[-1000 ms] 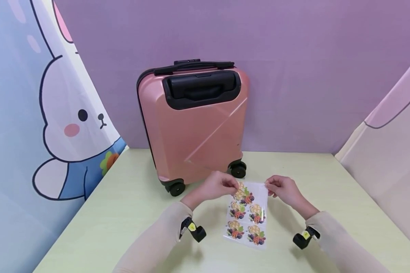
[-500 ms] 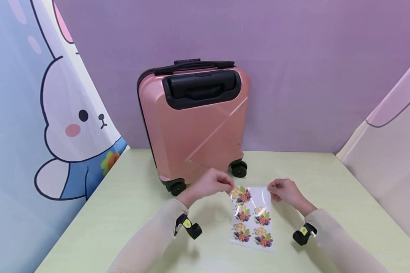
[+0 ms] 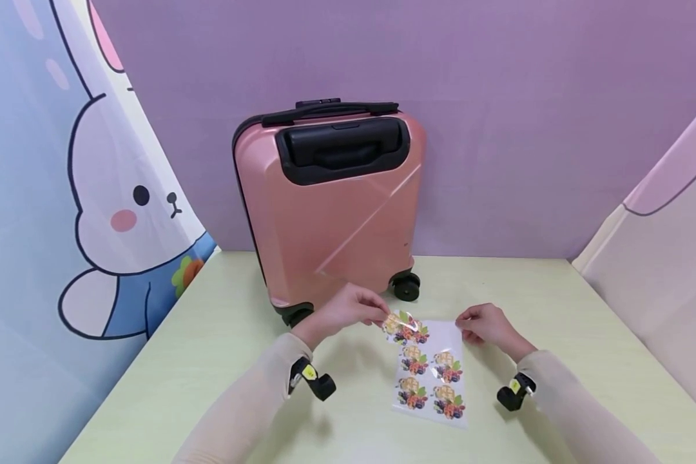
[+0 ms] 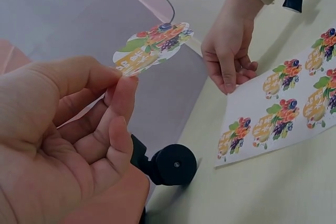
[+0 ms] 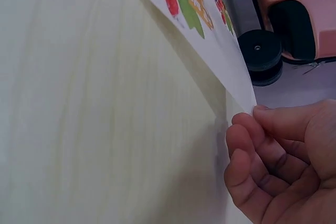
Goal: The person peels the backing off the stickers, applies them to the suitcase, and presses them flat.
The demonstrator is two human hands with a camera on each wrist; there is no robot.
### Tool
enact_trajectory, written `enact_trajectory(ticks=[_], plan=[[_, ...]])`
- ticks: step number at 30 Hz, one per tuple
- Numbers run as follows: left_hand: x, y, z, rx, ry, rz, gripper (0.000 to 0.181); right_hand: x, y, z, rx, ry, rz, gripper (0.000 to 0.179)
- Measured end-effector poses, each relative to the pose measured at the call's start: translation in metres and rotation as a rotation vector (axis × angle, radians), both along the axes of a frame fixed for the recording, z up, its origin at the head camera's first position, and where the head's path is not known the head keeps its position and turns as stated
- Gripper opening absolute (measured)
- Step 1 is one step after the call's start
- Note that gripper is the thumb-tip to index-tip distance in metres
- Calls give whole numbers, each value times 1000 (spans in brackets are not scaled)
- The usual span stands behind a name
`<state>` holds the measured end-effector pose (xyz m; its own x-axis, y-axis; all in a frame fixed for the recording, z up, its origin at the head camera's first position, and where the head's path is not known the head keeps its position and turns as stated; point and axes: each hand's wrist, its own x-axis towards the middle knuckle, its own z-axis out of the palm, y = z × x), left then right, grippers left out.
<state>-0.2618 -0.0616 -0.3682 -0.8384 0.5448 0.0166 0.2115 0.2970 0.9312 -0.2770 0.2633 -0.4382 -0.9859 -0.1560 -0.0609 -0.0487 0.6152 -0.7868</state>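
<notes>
1. One fruit sticker [image 4: 155,48] is pinched at its edge by the left hand [image 3: 348,309], right of centre, in the lower half of the head view.
2. Below it, the sticker sheet [image 3: 444,334] is seen, its upper right corner being pinched by the right hand [image 3: 487,325].
3. Because only one edge is supported, the sticker could probably be folded or stuck to itself.
4. At upper centre, a pink suitcase [image 3: 348,225] is placed upright.
</notes>
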Motion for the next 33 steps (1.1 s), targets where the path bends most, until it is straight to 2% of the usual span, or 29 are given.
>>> enact_trajectory(ticks=[10,15,19,26,33], plan=[[-2,-8,9,-3,-6,6,13,0,4,0,48,21,14,15],[-2,-11,15,-30,8,-2,12,1,1,3,28,53,12,17],[-2,-14,21,-50,3,-3,12,5,-7,10,-56,80,-7,21],[-5,-16,27,-46,2,-26,12,13,-30,21,-266,158,-8,29],[-7,-16,32,-7,-12,-25,10,26,-57,33,-464,128,-34,32]])
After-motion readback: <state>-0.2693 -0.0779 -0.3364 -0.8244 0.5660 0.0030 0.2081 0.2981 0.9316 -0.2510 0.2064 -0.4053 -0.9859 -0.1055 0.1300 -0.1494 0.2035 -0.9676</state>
